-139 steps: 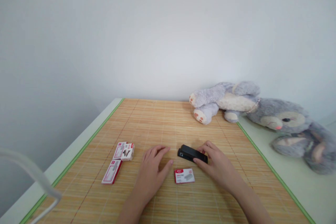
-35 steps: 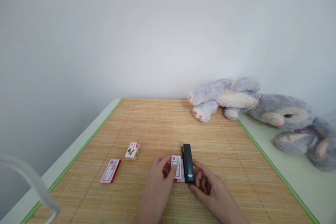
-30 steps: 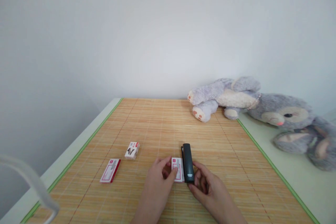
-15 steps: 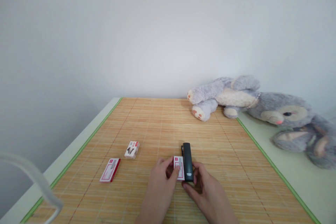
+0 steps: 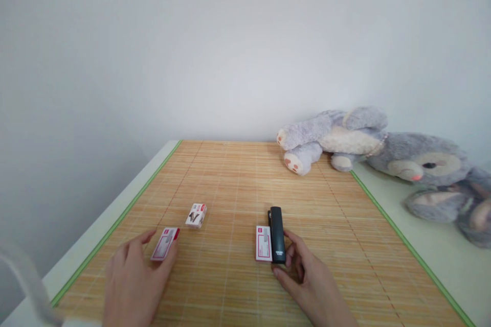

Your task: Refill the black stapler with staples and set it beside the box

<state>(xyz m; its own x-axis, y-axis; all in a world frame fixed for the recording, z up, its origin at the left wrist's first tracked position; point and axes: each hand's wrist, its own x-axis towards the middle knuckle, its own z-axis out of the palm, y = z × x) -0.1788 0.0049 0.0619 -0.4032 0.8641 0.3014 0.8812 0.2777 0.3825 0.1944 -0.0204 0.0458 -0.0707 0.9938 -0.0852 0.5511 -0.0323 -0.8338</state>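
Observation:
My left hand (image 5: pixel 134 276) reaches around the left white-and-red box (image 5: pixel 164 244), with its fingers apart on one side and the thumb along the other. Whether the fingertips touch the box, I cannot tell. At the right, a black stapler (image 5: pixel 276 235) lies on the bamboo mat, pointing away from me. My right hand (image 5: pixel 307 271) is at its near end, the index finger against the right side and the thumb at the bottom edge. A second white-and-red box (image 5: pixel 263 243) lies flat against the stapler's left side.
A small white box with a dark picture on it (image 5: pixel 196 215) lies beyond the left box. A grey plush rabbit (image 5: pixel 345 138) stretches across the back right of the table. The mat (image 5: pixel 226 179) has a green edge. A blurred white curved thing (image 5: pixel 28 276) shows at lower left.
My left hand has let go of the box beside the stapler and moved left to the other white-and-red box. My right hand has stayed at the stapler. The view has shifted slightly.

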